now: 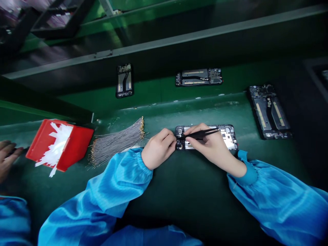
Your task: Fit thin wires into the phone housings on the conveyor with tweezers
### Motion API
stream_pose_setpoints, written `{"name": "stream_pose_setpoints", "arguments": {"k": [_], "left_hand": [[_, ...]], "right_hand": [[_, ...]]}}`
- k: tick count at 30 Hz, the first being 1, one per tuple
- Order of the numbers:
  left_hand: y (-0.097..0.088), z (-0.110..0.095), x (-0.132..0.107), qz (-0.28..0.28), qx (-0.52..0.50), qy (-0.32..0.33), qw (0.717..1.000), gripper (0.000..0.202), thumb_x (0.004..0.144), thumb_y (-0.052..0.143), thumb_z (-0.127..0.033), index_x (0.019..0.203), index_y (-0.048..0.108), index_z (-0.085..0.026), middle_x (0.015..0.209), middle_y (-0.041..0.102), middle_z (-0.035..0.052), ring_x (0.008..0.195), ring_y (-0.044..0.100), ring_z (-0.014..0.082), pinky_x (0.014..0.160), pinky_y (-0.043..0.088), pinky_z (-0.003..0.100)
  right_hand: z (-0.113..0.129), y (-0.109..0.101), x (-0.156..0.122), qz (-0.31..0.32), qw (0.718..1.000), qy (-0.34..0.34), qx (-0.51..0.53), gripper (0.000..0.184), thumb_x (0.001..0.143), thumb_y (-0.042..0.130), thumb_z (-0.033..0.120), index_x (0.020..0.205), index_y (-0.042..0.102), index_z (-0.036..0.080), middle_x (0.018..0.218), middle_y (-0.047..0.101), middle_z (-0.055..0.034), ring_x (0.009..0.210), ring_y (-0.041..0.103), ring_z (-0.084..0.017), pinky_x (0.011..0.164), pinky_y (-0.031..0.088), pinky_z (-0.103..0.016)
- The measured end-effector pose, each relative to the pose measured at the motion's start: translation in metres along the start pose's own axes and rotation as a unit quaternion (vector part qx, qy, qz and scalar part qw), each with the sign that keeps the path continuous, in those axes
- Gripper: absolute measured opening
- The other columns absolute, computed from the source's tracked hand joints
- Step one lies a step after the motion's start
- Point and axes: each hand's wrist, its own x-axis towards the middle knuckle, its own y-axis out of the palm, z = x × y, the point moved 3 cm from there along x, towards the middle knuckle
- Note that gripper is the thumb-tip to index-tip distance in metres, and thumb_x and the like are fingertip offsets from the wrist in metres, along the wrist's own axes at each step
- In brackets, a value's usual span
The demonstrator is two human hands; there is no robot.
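Observation:
An opened phone body point(229, 136) lies flat on the green bench in front of me, its circuit board showing. My right hand point(211, 147) rests over its middle and grips black tweezers point(202, 134) whose tips point left at the phone's left end. My left hand point(159, 147), fingers curled, presses against that left end and steadies the phone. Both arms wear blue sleeves.
A fan of thin grey cables with gold ends point(116, 141) lies left of my left hand. A red tray point(61, 143) with white scraps sits further left. Three more opened phones point(124, 81) point(198, 77) point(269, 111) lie beyond. Another person's hand point(6, 155) shows at the left edge.

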Motion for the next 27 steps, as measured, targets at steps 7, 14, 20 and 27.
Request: {"name": "stream_pose_setpoints", "arguments": {"k": [7, 14, 20, 27], "left_hand": [[0.0, -0.001, 0.0, 0.001, 0.013, 0.008, 1.0, 0.013, 0.084, 0.044, -0.015, 0.079, 0.055, -0.012, 0.082, 0.054, 0.0056, 0.075, 0.056, 0.0127, 0.067, 0.05, 0.024], [0.0, 0.0, 0.0, 0.003, 0.022, 0.012, 1.0, 0.012, 0.084, 0.044, -0.015, 0.08, 0.055, -0.012, 0.083, 0.055, 0.0056, 0.074, 0.056, 0.0126, 0.067, 0.051, 0.024], [0.001, -0.001, 0.001, 0.009, 0.017, 0.01, 1.0, 0.013, 0.084, 0.043, -0.015, 0.079, 0.054, -0.014, 0.083, 0.054, 0.005, 0.073, 0.055, 0.0118, 0.066, 0.05, 0.023], [-0.002, -0.002, 0.003, 0.023, 0.005, 0.005, 1.0, 0.012, 0.083, 0.042, -0.015, 0.077, 0.053, -0.014, 0.082, 0.053, 0.0045, 0.071, 0.053, 0.0115, 0.065, 0.048, 0.022]], "right_hand": [[0.003, -0.001, 0.002, 0.003, 1.0, -0.005, -0.004, 0.009, 0.077, 0.058, 0.026, 0.085, 0.062, 0.021, 0.087, 0.065, -0.0018, 0.083, 0.061, -0.017, 0.073, 0.05, -0.03], [0.001, -0.001, 0.002, 0.002, 1.0, -0.013, 0.002, 0.01, 0.076, 0.06, 0.027, 0.084, 0.063, 0.021, 0.087, 0.066, -0.0022, 0.083, 0.061, -0.017, 0.073, 0.05, -0.033], [0.007, 0.001, -0.001, 0.011, 0.994, -0.101, -0.04, 0.01, 0.079, 0.057, 0.023, 0.088, 0.06, 0.02, 0.087, 0.065, -0.0035, 0.083, 0.06, -0.016, 0.075, 0.049, -0.032], [0.02, 0.007, -0.006, 0.047, 0.963, -0.207, -0.164, 0.011, 0.083, 0.047, 0.017, 0.086, 0.057, 0.018, 0.086, 0.063, -0.0071, 0.082, 0.059, -0.017, 0.071, 0.049, -0.031]]}}
